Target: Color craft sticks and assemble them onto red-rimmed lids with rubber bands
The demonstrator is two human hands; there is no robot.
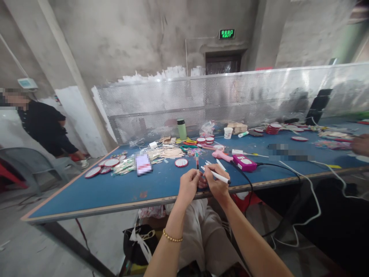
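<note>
My left hand [188, 185] is closed on a thin wooden stick [197, 161] with coloured bands of green, red and dark, held upright over the table's front edge. Beside it, my right hand [216, 181] grips a white marker [220, 177] with a black end. The marker points left towards the stick; whether its tip touches the stick I cannot tell. Just beyond my right hand lies another white marker [221, 165] with green on it. A round red-rimmed disc [181, 162] lies to the left of the stick.
On the blue table [115, 196] are a purple box [244, 163] with a black cable, a pink handheld tool [221, 155], loose sticks [173, 153], a green bottle [181, 129] and a paper cup [227, 133]. Another person's hand [360, 145] shows at right; a person [43, 123] stands at left.
</note>
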